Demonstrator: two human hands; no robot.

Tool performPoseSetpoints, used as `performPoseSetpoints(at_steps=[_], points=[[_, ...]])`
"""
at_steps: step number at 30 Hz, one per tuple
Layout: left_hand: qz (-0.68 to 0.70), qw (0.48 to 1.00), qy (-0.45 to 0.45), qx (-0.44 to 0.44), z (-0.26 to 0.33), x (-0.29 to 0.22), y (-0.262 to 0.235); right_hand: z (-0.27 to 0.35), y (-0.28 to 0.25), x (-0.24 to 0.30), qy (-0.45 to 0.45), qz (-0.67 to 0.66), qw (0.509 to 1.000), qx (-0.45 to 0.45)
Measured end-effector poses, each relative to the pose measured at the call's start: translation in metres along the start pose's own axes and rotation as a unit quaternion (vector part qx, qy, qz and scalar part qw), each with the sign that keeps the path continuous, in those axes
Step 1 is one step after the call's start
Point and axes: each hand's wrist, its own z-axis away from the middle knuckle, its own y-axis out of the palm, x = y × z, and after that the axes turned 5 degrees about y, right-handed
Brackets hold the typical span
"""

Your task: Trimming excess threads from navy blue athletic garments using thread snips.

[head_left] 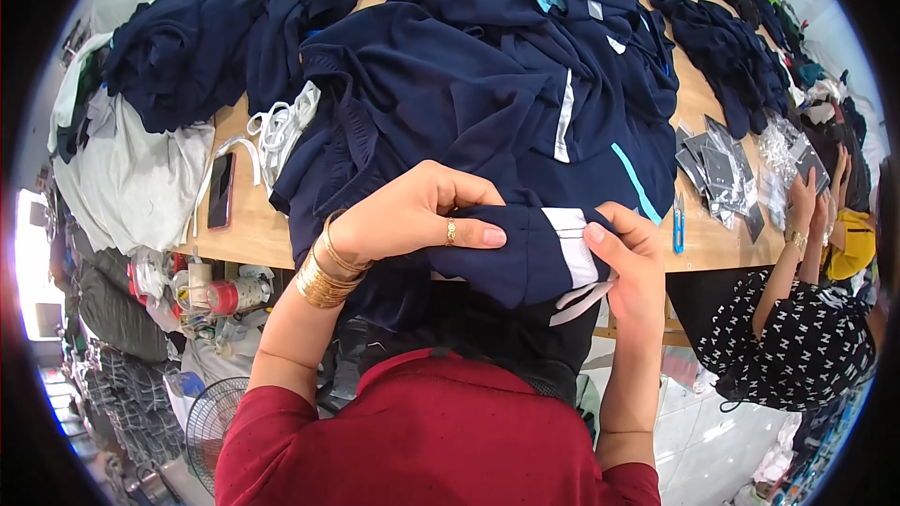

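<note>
A navy garment (497, 276) with a white panel is stretched between my hands at the table's near edge. My left hand (422, 211), with gold bangles and a ring, is closed on its left part, thumb on top. At the white panel (574, 248), my right hand (626, 258) pinches the cloth between thumb and fingers. A pale strip (579, 302) hangs by my right fingers. Beyond my hands lies a heap of navy garments (450, 84), some with white and light-blue stripes. Part of the held cloth is hidden under my fingers.
On the wooden table (253, 242) lie a phone (220, 192), coiled white cord (281, 126) and blue thread snips (679, 230). Clear plastic packets (717, 173) sit at right, near a co-worker's hands (804, 201). More navy clothes (206, 47) are piled far left. A fan (216, 422) stands below left.
</note>
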Motion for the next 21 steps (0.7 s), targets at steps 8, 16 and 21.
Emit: performPoseSetpoints(at_steps=[8, 16, 21], points=[[0.093, 0.996, -0.007, -0.006, 0.0, 0.001, 0.007, 0.012, -0.01, -0.006, -0.017, -0.055, 0.997, -0.048], [0.13, 0.991, -0.003, 0.002, -0.001, 0.009, 0.007, 0.014, -0.014, -0.014, -0.025, -0.095, 0.994, -0.047], [0.139, 0.99, -0.009, 0.014, -0.002, 0.01, 0.008, 0.015, -0.012, -0.015, -0.015, -0.106, 0.991, -0.076]])
